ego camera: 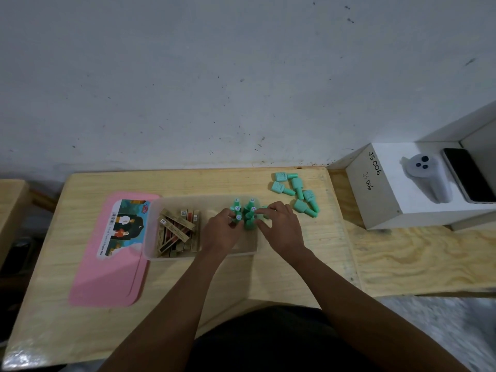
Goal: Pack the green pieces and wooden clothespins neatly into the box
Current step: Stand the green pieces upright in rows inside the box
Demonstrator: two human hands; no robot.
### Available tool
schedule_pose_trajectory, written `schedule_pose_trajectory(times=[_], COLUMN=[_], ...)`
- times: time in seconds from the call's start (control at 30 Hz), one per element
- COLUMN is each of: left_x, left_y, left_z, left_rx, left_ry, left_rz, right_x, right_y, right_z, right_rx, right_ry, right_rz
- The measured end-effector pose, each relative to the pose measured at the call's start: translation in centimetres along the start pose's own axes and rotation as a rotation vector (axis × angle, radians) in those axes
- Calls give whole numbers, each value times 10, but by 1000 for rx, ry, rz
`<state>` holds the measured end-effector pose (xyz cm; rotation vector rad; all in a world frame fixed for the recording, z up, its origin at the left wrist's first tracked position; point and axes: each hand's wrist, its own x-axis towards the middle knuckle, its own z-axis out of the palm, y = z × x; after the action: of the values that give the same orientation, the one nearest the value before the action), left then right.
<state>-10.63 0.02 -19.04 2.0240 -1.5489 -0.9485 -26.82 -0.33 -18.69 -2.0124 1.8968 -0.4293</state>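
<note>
A clear plastic box point(150, 232) sits mid-table. Its left half holds several brown and gold stick-shaped pieces point(178, 232), some lying slanted on top. Several green bottle-shaped pieces point(245, 210) stand upright in its right half. My left hand point(220, 232) reaches into the box and pinches one of the standing green pieces. My right hand point(279, 224) comes in from the right with fingertips on the same cluster. More green pieces point(296, 193) lie loose on the table behind and to the right of the box.
A pink lid point(107, 264) with a picture label lies flat left of the box. A white box marked JS006 point(397, 183) at the right carries a grey controller point(426, 175) and a black phone point(467, 173). The wall runs close behind the table.
</note>
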Motion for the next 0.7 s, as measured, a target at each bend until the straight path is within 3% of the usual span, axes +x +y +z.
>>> schedule_pose_trajectory(times=[0.2, 0.4, 0.6, 0.7], left_x=[-6, -6, 23, 44], left_y=[6, 40, 86, 102], left_z=[-3, 6, 37, 59], left_rx=[8, 0, 228, 408], left_ry=[108, 248, 124, -24], left_rz=[73, 349, 580, 561], right_x=[-8, -21, -22, -8], right_y=[28, 94, 126, 126], right_z=[-14, -33, -45, -47], right_rx=[44, 64, -206, -246], right_ry=[152, 97, -56, -128], right_rz=[31, 370, 246, 202])
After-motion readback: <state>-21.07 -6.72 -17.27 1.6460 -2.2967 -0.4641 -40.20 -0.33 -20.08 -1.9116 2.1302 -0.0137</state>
